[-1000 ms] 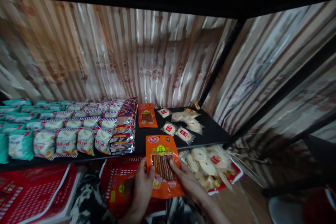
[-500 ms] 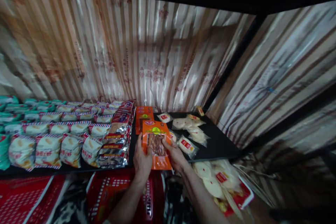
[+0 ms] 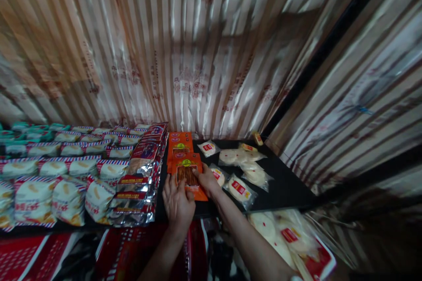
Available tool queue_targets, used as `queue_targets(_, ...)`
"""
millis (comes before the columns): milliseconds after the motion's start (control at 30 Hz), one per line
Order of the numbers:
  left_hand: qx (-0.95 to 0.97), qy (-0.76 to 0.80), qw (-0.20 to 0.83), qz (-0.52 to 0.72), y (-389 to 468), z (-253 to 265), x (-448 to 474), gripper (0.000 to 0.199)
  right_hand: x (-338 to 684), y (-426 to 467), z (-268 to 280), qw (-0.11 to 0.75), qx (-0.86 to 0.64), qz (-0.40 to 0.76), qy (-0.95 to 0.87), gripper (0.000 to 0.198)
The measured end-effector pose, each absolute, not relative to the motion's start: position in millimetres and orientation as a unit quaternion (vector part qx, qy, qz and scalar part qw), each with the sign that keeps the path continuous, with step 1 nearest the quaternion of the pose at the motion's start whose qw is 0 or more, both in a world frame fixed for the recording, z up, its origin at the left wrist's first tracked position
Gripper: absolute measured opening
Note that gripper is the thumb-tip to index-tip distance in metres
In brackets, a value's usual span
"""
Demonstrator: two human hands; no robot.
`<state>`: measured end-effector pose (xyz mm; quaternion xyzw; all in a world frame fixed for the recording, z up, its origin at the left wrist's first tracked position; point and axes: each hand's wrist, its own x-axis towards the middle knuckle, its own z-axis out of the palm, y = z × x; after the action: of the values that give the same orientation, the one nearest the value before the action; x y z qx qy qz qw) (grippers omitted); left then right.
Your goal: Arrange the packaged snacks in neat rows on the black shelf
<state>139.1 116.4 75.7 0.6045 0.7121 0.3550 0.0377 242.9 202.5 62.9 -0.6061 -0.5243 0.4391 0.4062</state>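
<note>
An orange snack packet point(image 3: 186, 163), with a clear window showing brown strips, lies on the black shelf, overlapping the lower part of other orange packets point(image 3: 174, 139) behind it. My right hand point(image 3: 208, 181) grips its right edge, thumb on the front and fingers partly hidden. Against its lower left corner rests my left hand point(image 3: 178, 204), fingers stretched out and apart. To the left stands a row of dark red and silver packets point(image 3: 140, 171). White round flat cakes in clear wrappers point(image 3: 240, 189) lie just right of my right hand.
Rows of white bread-like packs point(image 3: 34, 202) fill the shelf's left side, with green packs point(image 3: 36, 131) behind. Striped sheeting point(image 3: 198, 74) hangs at the back. Red baskets point(image 3: 121, 250) and a bag of round cakes point(image 3: 280, 235) sit below the black shelf's edge point(image 3: 290, 202).
Both hands have moved the orange packet away from me and down onto the shelf by the other orange packets. My left hand has loosened from its edge, fingers spreading. The view has shifted slightly.
</note>
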Motion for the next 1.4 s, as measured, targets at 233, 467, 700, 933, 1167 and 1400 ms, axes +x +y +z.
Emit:
queue_targets(233, 0.637, 0.69, -0.003, 0.344, 140.7, 80.8, 141.2, 0.036, 233.4, 237.6, 78.4, 0.344, -0.671, 0.343, -0.56, 0.064)
queue_targets(467, 0.633, 0.689, 0.016, 0.352, 160.6, 71.6, 140.0, 0.035, 219.9, 257.5, 97.0, 0.234, -0.689, 0.258, -0.636, 0.041)
queue_targets(700, 0.641, 0.691, 0.023, 0.333, 167.1, 53.6, 141.1, 0.038, 212.1, 271.8, 99.9, 0.158, -0.705, 0.201, -0.662, 0.032)
queue_targets(933, 0.64, 0.701, 0.011, 0.315, 170.1, 48.8, 141.2, 0.038, 208.3, 269.2, 105.9, 0.087, -0.735, 0.179, -0.649, 0.037)
queue_targets(1167, 0.635, 0.686, -0.013, 0.355, 167.1, 35.5, 142.1, 0.036, 206.0, 264.0, 106.1, 0.075, -0.733, 0.139, -0.661, 0.037)
queue_targets(1400, 0.623, 0.694, 0.004, 0.361, 164.6, 34.3, 143.5, 0.036, 205.5, 263.5, 100.5, 0.05, -0.732, 0.099, -0.672, 0.038)
